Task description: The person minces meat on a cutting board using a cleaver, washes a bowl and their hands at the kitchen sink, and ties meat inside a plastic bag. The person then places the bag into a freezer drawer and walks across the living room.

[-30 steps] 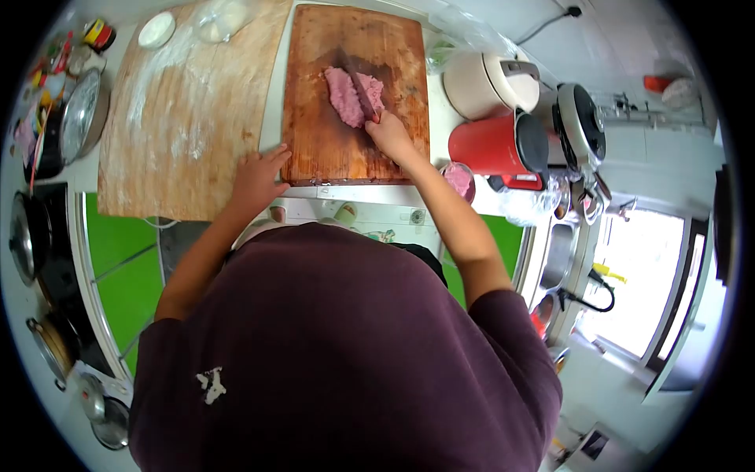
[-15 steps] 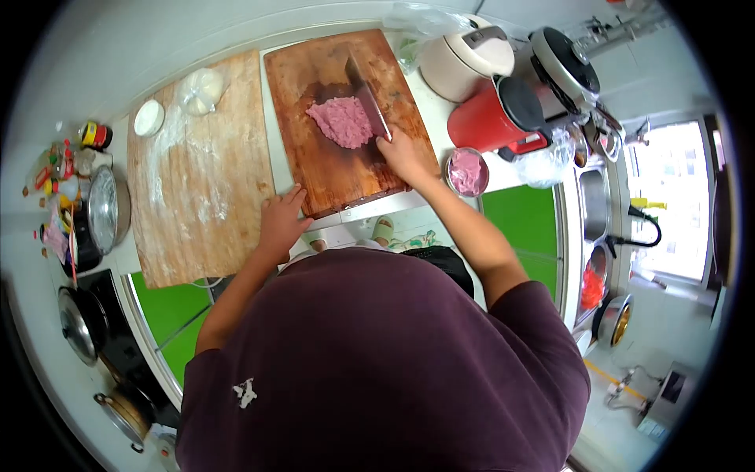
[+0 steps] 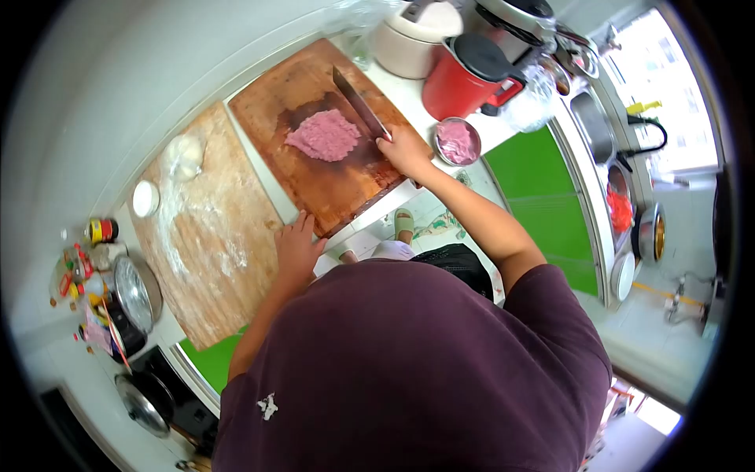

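My right hand (image 3: 405, 152) is closed around the handle of a kitchen knife (image 3: 358, 101). Its long dark blade points to the far side over the brown wooden cutting board (image 3: 346, 200). Just left of the blade, apart from it, lies a flattened mound of pink minced meat (image 3: 325, 135). At the board's near left corner rests my left hand (image 3: 299, 244), fingers stretched out and holding nothing. A metal bowl of pink meat (image 3: 457, 142) stands right of the board, close to my right wrist.
A floured pale board (image 3: 212, 259) on the left carries bagged dough (image 3: 185, 155) and a white bowl (image 3: 145, 199). Beyond the meat bowl stand a red jug (image 3: 464, 82) and a cream rice cooker (image 3: 413, 47). A steel basin (image 3: 135, 295) and several bottles are far left.
The camera view has turned and shifted, so the counter appears tilted. My right hand still grips the knife, with the blade slightly farther from the meat. My left hand stays at the board's corner.
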The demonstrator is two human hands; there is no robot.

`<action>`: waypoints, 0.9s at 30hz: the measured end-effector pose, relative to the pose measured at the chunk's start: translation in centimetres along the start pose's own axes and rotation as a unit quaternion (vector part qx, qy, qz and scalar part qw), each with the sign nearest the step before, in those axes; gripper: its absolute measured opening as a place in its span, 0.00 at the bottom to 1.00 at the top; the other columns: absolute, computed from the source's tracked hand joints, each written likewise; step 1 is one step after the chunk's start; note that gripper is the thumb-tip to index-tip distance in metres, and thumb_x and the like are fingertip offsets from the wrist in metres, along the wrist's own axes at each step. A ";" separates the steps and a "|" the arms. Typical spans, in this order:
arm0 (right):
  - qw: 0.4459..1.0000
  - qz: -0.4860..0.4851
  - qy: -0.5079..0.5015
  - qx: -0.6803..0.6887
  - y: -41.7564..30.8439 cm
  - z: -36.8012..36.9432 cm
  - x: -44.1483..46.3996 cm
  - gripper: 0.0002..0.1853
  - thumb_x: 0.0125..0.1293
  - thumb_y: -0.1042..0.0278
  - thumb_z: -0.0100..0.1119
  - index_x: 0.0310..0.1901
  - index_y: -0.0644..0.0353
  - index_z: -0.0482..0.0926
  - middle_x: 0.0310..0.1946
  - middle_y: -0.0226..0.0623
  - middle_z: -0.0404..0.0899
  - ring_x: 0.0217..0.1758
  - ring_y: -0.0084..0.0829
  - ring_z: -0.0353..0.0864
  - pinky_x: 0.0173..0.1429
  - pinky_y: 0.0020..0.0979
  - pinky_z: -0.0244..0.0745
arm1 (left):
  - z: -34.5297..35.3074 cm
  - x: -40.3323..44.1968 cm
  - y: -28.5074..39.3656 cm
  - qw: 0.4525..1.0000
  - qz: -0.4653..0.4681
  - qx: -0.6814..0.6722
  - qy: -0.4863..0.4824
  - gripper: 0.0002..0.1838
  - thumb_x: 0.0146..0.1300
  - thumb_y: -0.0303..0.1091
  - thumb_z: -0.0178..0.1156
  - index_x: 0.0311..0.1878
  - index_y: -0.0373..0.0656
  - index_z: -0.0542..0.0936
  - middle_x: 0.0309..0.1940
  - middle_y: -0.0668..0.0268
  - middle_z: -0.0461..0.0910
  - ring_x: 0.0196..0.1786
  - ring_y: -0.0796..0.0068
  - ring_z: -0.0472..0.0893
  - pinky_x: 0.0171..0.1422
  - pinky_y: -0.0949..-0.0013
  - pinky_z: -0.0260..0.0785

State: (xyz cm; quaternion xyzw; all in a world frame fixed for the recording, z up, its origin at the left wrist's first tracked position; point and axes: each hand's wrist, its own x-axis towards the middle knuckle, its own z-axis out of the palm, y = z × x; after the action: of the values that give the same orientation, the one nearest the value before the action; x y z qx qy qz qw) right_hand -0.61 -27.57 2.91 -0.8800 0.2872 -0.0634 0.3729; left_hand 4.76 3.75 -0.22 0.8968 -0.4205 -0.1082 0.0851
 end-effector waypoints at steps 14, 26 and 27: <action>0.991 0.078 0.095 0.051 4.5 2.4 -1.8 0.19 0.60 0.58 0.61 0.42 0.67 0.73 0.33 0.53 0.80 0.38 0.49 0.82 0.46 0.44 0.76 | -4.4 4.4 3.5 0.991 0.097 -0.080 0.040 0.20 0.64 0.41 0.58 0.57 0.42 0.77 0.58 0.60 0.77 0.54 0.52 0.75 0.58 0.54 0.65; 0.981 0.122 0.135 0.068 13.3 -11.8 -8.4 0.18 0.64 0.56 0.56 0.48 0.61 0.75 0.39 0.50 0.81 0.43 0.49 0.81 0.47 0.46 0.74 | -5.1 12.5 21.4 0.935 0.030 -0.350 -0.046 0.17 0.63 0.36 0.59 0.52 0.38 0.79 0.46 0.55 0.81 0.50 0.53 0.76 0.55 0.60 0.68; 0.977 0.158 0.115 0.086 15.0 -12.7 -8.1 0.20 0.64 0.55 0.56 0.49 0.62 0.74 0.38 0.51 0.81 0.43 0.50 0.81 0.48 0.46 0.74 | -4.6 13.8 23.2 0.949 0.037 -0.311 -0.035 0.18 0.62 0.35 0.60 0.53 0.38 0.78 0.46 0.54 0.81 0.50 0.53 0.76 0.55 0.60 0.67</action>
State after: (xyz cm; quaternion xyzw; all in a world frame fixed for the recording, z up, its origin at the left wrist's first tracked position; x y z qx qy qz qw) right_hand -18.36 -39.33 2.43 -0.7752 0.4568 -0.1292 0.4168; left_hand -2.51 -21.29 8.17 0.8052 -0.4019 -0.2619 0.3486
